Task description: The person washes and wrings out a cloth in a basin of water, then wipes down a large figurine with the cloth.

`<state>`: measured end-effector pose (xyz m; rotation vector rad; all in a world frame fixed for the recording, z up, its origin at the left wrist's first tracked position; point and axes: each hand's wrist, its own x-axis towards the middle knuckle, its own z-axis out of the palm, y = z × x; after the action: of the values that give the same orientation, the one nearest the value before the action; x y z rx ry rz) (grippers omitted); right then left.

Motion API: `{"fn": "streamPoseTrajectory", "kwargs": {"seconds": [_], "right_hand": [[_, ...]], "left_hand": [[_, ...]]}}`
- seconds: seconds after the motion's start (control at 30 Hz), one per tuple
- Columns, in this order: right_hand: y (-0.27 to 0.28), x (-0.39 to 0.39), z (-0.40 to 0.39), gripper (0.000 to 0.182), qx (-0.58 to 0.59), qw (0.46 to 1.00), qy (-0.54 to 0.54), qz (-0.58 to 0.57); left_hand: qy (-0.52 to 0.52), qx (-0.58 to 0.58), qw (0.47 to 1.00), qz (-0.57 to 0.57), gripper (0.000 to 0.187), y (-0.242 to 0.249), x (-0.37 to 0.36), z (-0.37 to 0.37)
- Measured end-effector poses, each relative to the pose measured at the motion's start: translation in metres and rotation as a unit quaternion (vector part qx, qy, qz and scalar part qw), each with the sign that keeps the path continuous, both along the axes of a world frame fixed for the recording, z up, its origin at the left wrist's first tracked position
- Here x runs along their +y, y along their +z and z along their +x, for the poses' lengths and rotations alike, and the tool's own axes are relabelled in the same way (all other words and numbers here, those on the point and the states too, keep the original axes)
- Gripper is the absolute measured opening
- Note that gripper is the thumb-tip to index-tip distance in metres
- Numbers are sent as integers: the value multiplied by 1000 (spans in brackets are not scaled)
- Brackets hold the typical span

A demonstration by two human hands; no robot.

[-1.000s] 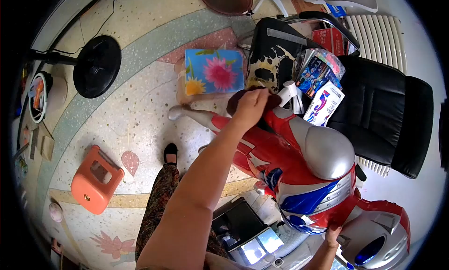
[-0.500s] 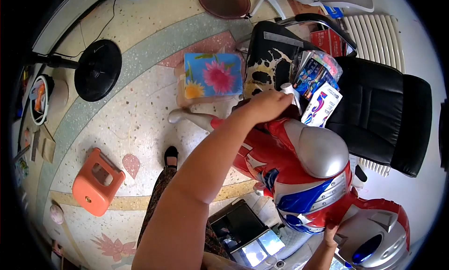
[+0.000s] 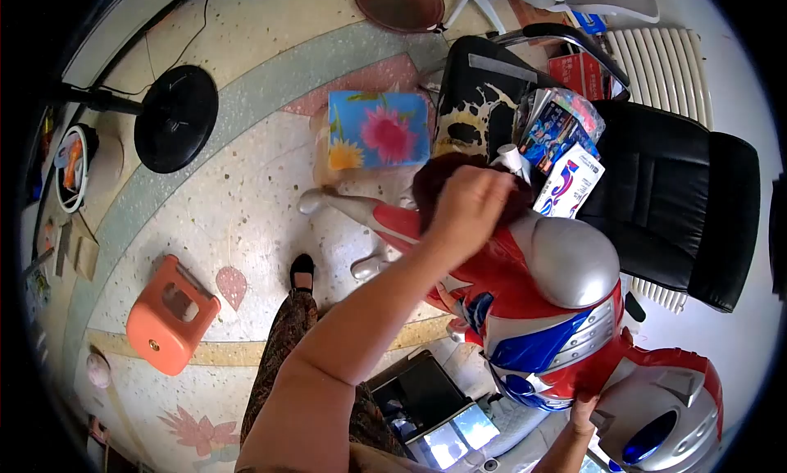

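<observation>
A large red, silver and blue helmeted figure (image 3: 525,342) lies tilted across the right half of the view, its silver head (image 3: 656,424) at lower right and a silver shoulder (image 3: 574,264) uppermost. My left hand (image 3: 475,206) is above the figure's body, fingers curled at a dark maroon, cloth-like piece (image 3: 430,190); motion smears the fingertips. Just beyond them is a white tube (image 3: 510,156). Down at the neck, my right hand (image 3: 581,416) grips the figure between head and chest, with most of its fingers hidden.
A worn black chair (image 3: 475,112) and a black padded seat (image 3: 656,194) stand behind, with packets (image 3: 566,178) between them. A flowered box (image 3: 379,130), an orange stool (image 3: 172,317), a round black base (image 3: 176,119) and an open case with a lit screen (image 3: 451,432) surround the figure.
My left hand has drawn back from beside the white tube, down and left. More of the maroon piece and the figure's legs show. My right hand stays at the neck.
</observation>
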<state>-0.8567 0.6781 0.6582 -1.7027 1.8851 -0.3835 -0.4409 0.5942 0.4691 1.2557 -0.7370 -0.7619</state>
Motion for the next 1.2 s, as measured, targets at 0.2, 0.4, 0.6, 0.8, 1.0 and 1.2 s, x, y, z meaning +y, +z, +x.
{"fn": "streamPoseTrajectory", "kwargs": {"seconds": [0.2, 0.4, 0.6, 0.8, 1.0, 1.2], "right_hand": [[3, -10, 2, 76, -31, 998, -48, 24], [8, -13, -4, 77, -54, 993, -96, 29], [7, -25, -1, 77, -77, 987, -139, 29], [14, -25, -12, 78, -105, 980, -170, 10], [-2, -15, 37, 83, 32, 988, -13, -149], [-3, 0, 105, 89, 43, 987, 38, -149]], "left_hand": [[107, -71, 990, -62, 19, -7, 17, -9], [151, 355, 909, 157, 35, -100, 58, 16], [104, 634, 765, 37, 38, -59, 106, 2], [-29, 115, 993, -6, 22, -14, 95, -77], [-66, -72, 983, 158, 26, -131, 69, -62], [-41, 191, 956, 219, 30, -115, 75, -45]]}}
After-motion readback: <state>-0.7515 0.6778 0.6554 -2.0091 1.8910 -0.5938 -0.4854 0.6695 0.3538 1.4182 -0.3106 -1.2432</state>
